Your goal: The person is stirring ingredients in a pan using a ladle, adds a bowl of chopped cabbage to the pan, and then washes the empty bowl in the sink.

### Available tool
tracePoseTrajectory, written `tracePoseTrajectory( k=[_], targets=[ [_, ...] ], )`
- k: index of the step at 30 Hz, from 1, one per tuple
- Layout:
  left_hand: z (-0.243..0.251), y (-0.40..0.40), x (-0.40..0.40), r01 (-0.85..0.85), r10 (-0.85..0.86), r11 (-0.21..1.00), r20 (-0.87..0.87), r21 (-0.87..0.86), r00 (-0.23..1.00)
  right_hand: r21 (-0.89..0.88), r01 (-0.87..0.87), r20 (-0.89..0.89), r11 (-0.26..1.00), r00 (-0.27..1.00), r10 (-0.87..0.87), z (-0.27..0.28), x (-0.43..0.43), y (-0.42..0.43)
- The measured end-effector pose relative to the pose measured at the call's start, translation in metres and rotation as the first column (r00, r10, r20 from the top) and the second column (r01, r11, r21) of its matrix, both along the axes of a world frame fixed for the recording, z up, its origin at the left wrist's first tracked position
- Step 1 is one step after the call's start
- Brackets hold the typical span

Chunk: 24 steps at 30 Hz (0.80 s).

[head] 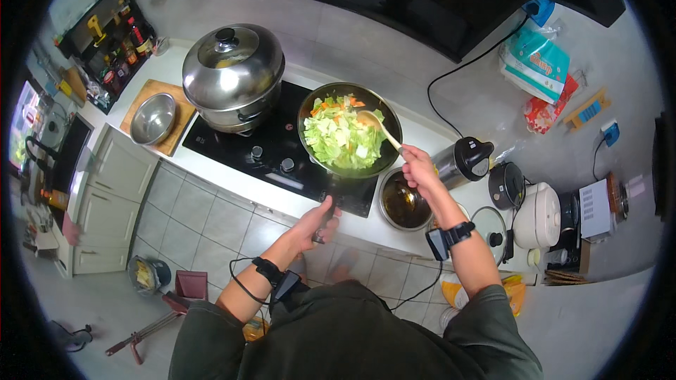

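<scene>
Chopped cabbage point(338, 140) with orange pieces, which look like carrot, fills much of a dark frying pan point(391, 155) on the right part of the black cooktop point(237, 150). My left hand point(314, 224) is closed around the pan's dark handle point(326, 221), in front of the cooktop. In my right hand point(420, 169) is the pale handle of a wooden spoon point(372, 119), whose bowl rests in the cabbage at the pan's upper right. A metal bowl of dark liquid point(404, 200) stands just right of the pan, below my right hand.
A large lidded steel steamer pot point(232, 79) occupies the cooktop's left side. Beyond it, a steel bowl point(153, 119) sits on a wooden cutting board point(185, 111). At right are a black-topped metal appliance point(472, 158), a glass lid point(488, 227) and a white rice cooker point(536, 216).
</scene>
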<state>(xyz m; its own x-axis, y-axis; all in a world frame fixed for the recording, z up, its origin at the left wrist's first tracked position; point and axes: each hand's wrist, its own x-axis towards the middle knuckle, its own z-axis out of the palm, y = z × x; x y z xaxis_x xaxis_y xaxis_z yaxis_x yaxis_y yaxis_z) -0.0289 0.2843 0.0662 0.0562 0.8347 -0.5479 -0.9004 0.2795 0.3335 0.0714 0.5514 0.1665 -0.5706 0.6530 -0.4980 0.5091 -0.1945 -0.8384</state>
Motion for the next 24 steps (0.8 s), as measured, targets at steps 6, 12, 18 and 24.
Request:
tracePoseTrajectory(
  k=[6,12,18,24],
  targets=[
    [0.006,0.007,0.004,0.032,-0.032,0.999,-0.053,0.003,0.998,0.600,-0.075,-0.017,0.796,0.994,0.106,-0.044,-0.013,0.040],
    [0.006,0.004,0.002,0.027,-0.026,1.000,-0.069,0.012,0.997,0.648,-0.175,0.134,0.742,0.984,0.115,-0.062,-0.072,0.015],
    [0.003,0.004,0.001,0.027,-0.027,1.000,-0.014,0.017,1.000,0.667,-0.500,0.291,0.552,0.857,0.425,-0.025,-0.056,-0.007],
    [0.009,0.003,0.000,0.029,-0.028,0.999,-0.026,0.017,0.999,0.664,-0.627,0.445,0.408,0.770,0.458,0.054,0.002,-0.026]
  ],
)
